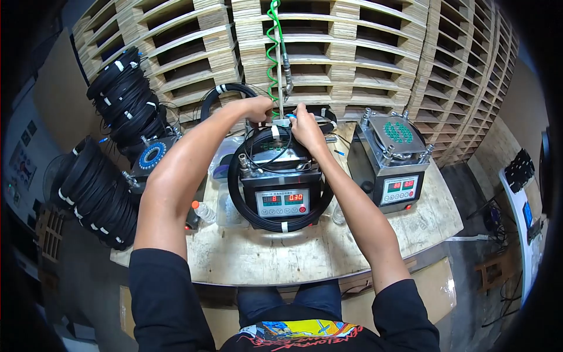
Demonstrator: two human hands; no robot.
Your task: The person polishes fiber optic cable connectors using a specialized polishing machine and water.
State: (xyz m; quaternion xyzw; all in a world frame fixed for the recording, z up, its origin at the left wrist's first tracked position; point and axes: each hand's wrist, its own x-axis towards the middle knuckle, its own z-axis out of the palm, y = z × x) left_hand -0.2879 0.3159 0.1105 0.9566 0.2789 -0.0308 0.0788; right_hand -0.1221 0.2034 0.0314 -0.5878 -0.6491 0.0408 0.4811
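Observation:
My left hand (259, 110) is closed behind the middle machine, its fingers curled; whatever it holds is hidden. Close to it on the right, my right hand (306, 128) pinches a small blue piece (291, 116), perhaps a connector. Between the hands is a narrow metal plate (280, 123), with a white tag (275, 132) just below. A coil of black cable (285, 225) with white ties hangs around the middle polishing machine (282, 202), whose red display reads 8 and 0.30. Thin black cable loops over the machine's top.
Another machine (399, 190) stands right, and a third with a blue ring (152, 155) left. Stacks of black cable coils (97, 190) rise at far left. A coiled green air hose (272, 53) hangs ahead before wooden pallets (375, 35). A red-capped bottle (204, 212) stands on the table (264, 261).

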